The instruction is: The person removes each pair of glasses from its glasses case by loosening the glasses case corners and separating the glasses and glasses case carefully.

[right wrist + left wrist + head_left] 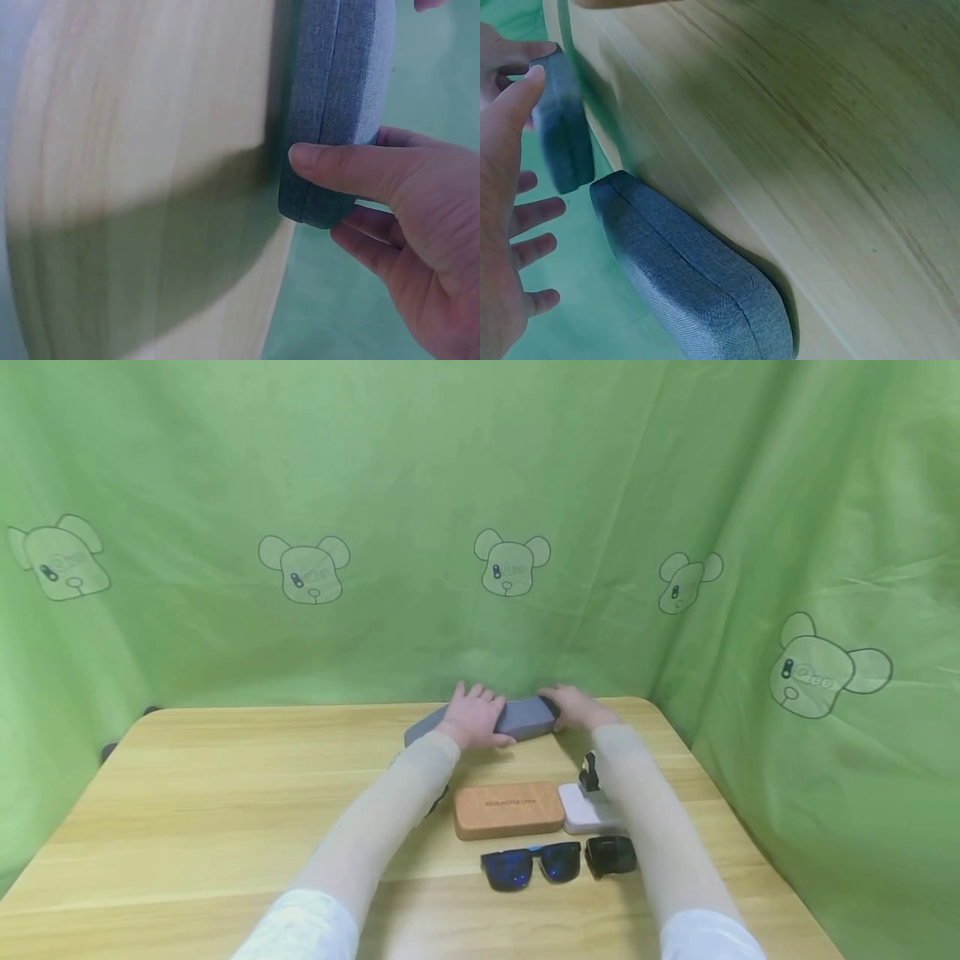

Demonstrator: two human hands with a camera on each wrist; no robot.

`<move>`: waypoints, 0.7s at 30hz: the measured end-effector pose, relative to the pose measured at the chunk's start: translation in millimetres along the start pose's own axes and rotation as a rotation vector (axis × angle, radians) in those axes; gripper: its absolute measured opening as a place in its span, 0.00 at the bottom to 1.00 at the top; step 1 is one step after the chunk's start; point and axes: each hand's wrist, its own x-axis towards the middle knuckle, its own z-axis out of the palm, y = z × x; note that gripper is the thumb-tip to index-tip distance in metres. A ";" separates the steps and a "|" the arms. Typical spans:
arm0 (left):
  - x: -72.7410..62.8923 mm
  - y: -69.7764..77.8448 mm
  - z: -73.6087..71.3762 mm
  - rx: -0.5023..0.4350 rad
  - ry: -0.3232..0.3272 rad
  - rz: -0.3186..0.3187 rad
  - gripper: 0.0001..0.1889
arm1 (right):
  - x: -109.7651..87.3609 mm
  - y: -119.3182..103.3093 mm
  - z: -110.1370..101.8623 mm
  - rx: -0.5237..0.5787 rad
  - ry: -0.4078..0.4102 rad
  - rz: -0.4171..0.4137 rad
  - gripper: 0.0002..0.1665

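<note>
At the table's back edge my right hand pinches the end of a grey-blue fabric glasses case. In the right wrist view, the thumb lies across the seamed side of that case, with fingers on the opposite side. My left hand is spread beside its other end; in the left wrist view its thumb overlaps the case's edge, but contact is unclear. A second grey-blue fabric glasses case lies on the table near the left hand, which partly hides it in the head view.
Nearer on the wooden table are a brown glasses case, a pale case with a black item at it, blue-lensed sunglasses and dark glasses. Green curtains border the back and sides.
</note>
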 end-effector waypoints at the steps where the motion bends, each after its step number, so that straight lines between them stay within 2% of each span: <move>1: -0.2 0.5 0.1 0.000 0.007 -0.003 0.47 | -0.9 -0.5 -2.0 -0.001 0.009 -0.006 0.48; 13: -5.2 3.8 -4.8 0.014 0.076 -0.064 0.46 | -11.6 -8.7 -14.9 -0.007 0.049 -0.047 0.47; 21: -11.0 -0.6 -9.3 0.029 0.165 -0.074 0.46 | -20.7 -16.9 -23.9 -0.021 0.064 -0.048 0.47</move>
